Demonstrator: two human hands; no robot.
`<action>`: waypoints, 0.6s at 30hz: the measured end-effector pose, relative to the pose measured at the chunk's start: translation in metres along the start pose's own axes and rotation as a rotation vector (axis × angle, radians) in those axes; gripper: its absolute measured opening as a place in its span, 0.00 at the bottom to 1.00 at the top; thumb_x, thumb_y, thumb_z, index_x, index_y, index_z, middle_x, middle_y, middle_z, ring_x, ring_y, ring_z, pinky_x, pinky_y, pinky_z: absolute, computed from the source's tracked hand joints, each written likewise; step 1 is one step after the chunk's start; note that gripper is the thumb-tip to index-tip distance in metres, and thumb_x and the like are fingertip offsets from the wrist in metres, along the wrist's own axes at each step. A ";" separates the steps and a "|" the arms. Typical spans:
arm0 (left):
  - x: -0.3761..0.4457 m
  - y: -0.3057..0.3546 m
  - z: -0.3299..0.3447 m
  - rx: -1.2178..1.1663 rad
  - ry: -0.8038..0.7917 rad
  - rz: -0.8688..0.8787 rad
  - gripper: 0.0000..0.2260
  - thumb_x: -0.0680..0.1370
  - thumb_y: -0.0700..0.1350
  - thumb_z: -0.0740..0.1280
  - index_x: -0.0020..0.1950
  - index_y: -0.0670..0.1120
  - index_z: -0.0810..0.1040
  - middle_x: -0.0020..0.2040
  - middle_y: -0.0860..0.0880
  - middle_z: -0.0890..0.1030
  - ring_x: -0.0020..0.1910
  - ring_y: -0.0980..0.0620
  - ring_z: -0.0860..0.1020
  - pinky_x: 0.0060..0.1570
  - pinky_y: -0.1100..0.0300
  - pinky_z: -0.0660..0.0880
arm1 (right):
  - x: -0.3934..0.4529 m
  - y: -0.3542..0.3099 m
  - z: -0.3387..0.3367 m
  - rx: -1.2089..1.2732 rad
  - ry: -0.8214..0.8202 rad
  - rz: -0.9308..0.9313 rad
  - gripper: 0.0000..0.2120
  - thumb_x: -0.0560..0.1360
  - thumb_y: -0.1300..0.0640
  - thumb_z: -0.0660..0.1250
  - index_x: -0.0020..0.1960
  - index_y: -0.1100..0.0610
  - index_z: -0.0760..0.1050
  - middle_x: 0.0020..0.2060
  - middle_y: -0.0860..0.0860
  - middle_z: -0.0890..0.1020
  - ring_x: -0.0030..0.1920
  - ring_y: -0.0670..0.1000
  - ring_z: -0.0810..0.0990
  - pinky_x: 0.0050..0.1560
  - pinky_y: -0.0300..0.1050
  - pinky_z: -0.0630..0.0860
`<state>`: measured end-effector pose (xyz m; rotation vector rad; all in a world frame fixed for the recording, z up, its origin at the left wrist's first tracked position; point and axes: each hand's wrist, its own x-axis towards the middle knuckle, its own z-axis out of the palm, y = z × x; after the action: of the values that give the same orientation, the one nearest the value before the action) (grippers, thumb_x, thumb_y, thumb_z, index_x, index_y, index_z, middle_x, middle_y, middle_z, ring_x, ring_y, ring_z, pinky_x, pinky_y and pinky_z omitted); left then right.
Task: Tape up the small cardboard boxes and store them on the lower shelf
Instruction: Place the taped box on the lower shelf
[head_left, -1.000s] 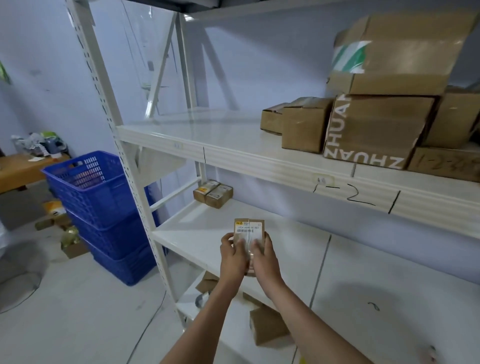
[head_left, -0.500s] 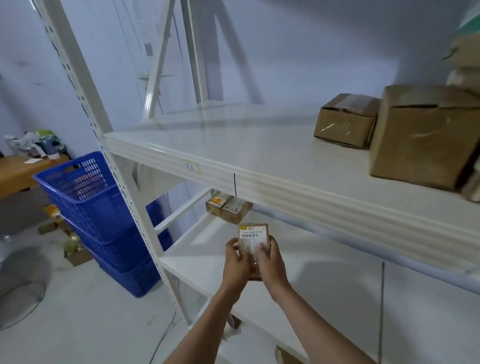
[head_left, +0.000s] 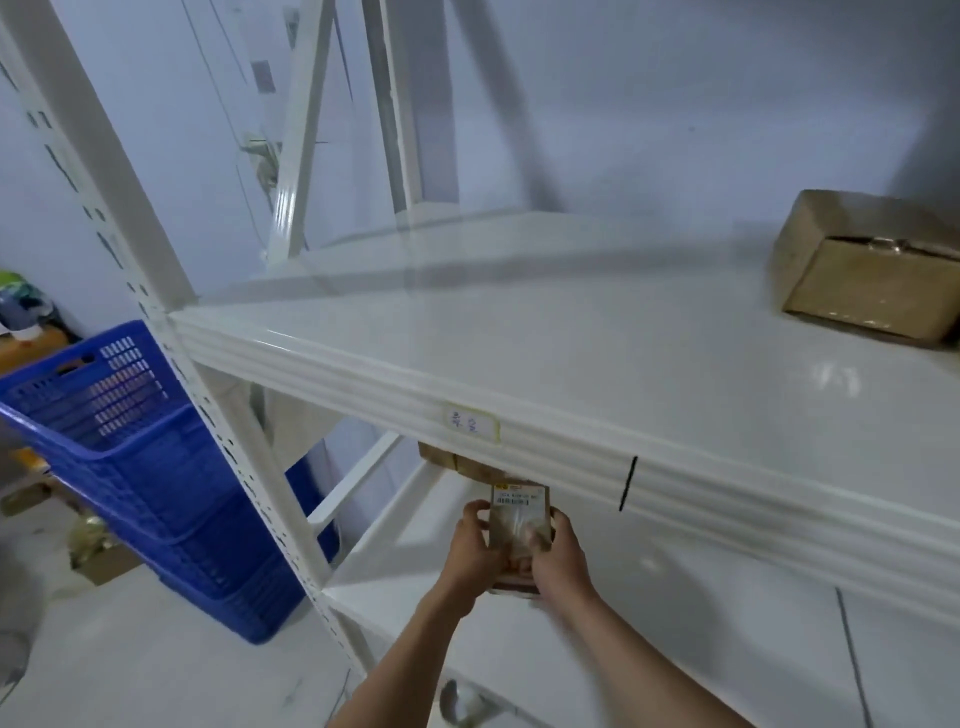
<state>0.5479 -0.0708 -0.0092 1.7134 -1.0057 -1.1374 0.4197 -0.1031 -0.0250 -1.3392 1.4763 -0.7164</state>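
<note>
**Inspector:** What is held, and how?

**Assessor:** A small cardboard box (head_left: 519, 525), rectangular and brown, with a white printed label and barcode across its top end and a glossy strip of clear tape down its face. The left hand (head_left: 475, 545) grips its left edge with the fingers curled round it; the right hand (head_left: 558, 558) clamps its right edge in the same way. Both thumbs lie on the near face.

**Inspector:** Where is it?

**Assessor:** In the air above the lower shelf (head_left: 649, 623), just under the front lip of the upper shelf (head_left: 519, 332). It does not touch either board. Behind it, partly hidden by that lip, two stored boxes (head_left: 462, 465) of the same brown card sit side by side on the lower shelf.

**Inspector:** The racking?

**Assessor:** Smooth, glossy white boards with ribbed front edges, carried on a white metal upright (head_left: 218, 415) punched with slots. A small paper tag (head_left: 470, 423) is stuck to the upper lip, and a black marker stroke (head_left: 627, 483) lies to its right.

**Inspector:** Other items?

**Assessor:** A larger cardboard carton (head_left: 872, 265), matt and creased, rests on the upper shelf at the right. Blue plastic crates (head_left: 156, 483) with perforated walls are stacked on the floor at the left.
</note>
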 end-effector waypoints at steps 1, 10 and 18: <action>0.007 -0.003 -0.006 0.019 -0.023 0.000 0.27 0.76 0.35 0.68 0.72 0.51 0.65 0.61 0.46 0.74 0.53 0.47 0.81 0.37 0.59 0.82 | 0.002 0.000 0.004 -0.006 0.013 0.013 0.12 0.83 0.53 0.61 0.67 0.47 0.68 0.59 0.51 0.81 0.49 0.50 0.82 0.37 0.41 0.78; 0.040 -0.037 -0.057 0.124 -0.283 0.001 0.23 0.75 0.31 0.68 0.66 0.48 0.68 0.62 0.46 0.77 0.51 0.56 0.78 0.43 0.57 0.83 | -0.003 0.003 0.047 -0.120 0.213 0.154 0.10 0.81 0.53 0.67 0.60 0.55 0.73 0.56 0.54 0.82 0.48 0.51 0.80 0.35 0.36 0.72; 0.049 -0.045 -0.064 0.401 -0.511 0.183 0.34 0.73 0.42 0.76 0.75 0.47 0.66 0.66 0.49 0.75 0.63 0.49 0.77 0.62 0.58 0.77 | -0.007 0.009 0.062 -0.356 0.305 0.270 0.15 0.81 0.43 0.65 0.52 0.56 0.72 0.48 0.52 0.82 0.42 0.50 0.77 0.39 0.44 0.71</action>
<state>0.6296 -0.0876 -0.0491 1.6107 -1.7677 -1.3502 0.4726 -0.0829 -0.0523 -1.2909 2.0606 -0.5118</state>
